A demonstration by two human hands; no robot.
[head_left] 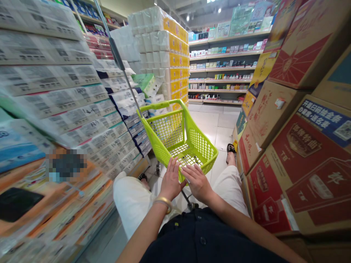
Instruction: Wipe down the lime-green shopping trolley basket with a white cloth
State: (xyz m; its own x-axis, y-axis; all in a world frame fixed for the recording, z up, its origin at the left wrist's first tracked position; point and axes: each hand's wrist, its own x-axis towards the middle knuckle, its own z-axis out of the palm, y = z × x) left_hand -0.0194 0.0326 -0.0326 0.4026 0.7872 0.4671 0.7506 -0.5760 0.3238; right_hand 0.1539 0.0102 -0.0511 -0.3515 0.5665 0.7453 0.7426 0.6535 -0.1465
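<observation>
A lime-green plastic shopping basket [200,146] on wheels stands in the aisle just in front of my knees, with nothing visible inside it. My left hand [170,181], a gold bangle on its wrist, rests on the basket's near rim with the fingers stretched out flat. My right hand [197,182] is beside it, almost touching, with its fingers curled over the same rim. The basket's metal pull handle [120,65] slants up to the left from between my hands.
Stacked tissue packs [82,109] fill the shelving close on my left. Red and brown cardboard boxes [296,153] are piled close on my right. Toilet-paper bales [161,47] stand behind the basket. A tiled aisle [216,124] leads to far shelves [225,69].
</observation>
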